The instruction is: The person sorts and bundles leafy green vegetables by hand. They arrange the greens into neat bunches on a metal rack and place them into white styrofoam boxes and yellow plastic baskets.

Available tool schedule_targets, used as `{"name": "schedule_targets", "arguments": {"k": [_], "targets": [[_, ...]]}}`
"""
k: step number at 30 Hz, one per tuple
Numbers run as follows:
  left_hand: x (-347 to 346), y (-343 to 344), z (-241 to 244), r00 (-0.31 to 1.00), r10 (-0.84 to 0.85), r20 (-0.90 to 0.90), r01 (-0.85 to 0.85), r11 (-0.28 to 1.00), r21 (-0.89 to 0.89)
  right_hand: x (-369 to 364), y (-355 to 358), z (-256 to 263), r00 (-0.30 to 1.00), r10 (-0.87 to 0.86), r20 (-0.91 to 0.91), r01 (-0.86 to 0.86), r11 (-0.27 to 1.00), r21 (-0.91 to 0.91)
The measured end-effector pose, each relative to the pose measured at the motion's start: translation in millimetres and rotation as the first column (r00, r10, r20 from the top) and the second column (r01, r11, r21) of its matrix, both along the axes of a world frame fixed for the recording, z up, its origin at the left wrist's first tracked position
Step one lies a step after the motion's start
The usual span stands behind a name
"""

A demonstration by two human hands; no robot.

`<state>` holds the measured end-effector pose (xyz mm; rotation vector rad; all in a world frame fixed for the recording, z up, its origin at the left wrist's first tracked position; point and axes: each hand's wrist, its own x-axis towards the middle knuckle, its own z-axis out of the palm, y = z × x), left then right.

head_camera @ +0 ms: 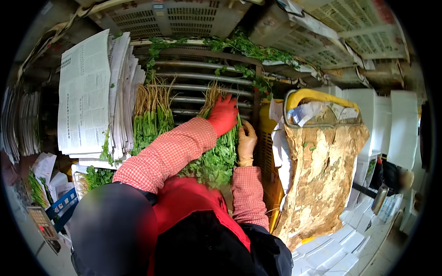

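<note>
My left hand [224, 115], in a red glove, is closed over the stems of a bunch of leafy greens [219, 160] that look like coriander. Thin brown roots [213, 93] stick out above the glove, and the leaves hang towards my body. My right hand [247, 140] is at the bunch's right edge, fingers bent and a tan band at the wrist; whether it pinches a stem is unclear. A second rooted bunch [152, 119] lies left of my left arm. Under both bunches run the metal bars of a rack [203, 76].
A tall stack of newspapers [84, 93] stands at left. Close on the right are a yellow crate [268, 138] and a worn, peeling board [321, 172] with a metal-framed yellow top. Plastic crates [165, 19] line the back, with loose green sprigs [248, 46] before them. White boxes [359, 114] stand farther right.
</note>
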<state>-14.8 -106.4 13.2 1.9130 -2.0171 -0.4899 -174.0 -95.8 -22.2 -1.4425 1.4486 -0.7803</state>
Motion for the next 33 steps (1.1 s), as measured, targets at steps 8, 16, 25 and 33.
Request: {"name": "schedule_targets", "arguments": {"k": [8, 16, 25, 33], "targets": [[28, -38, -37, 0.842, 0.311, -0.442, -0.325, 0.945, 0.045, 5, 1, 3, 0.999, 0.005, 0.051, -0.008, 0.999, 0.045], [72, 21, 38, 0.786, 0.454, -0.419, -0.495, 0.869, 0.014, -37, -6, -3, 0.922, 0.135, -0.362, -0.222, 0.952, -0.213], [39, 110, 36, 0.873, 0.321, -0.367, -0.401, 0.901, -0.164, 32, 7, 82, 0.908, 0.385, -0.165, -0.405, 0.908, -0.110], [4, 118, 15, 0.860, 0.487, -0.153, -0.483, 0.873, 0.062, 74, -17, 65, 0.670, 0.586, -0.457, -0.597, 0.790, 0.138]]}}
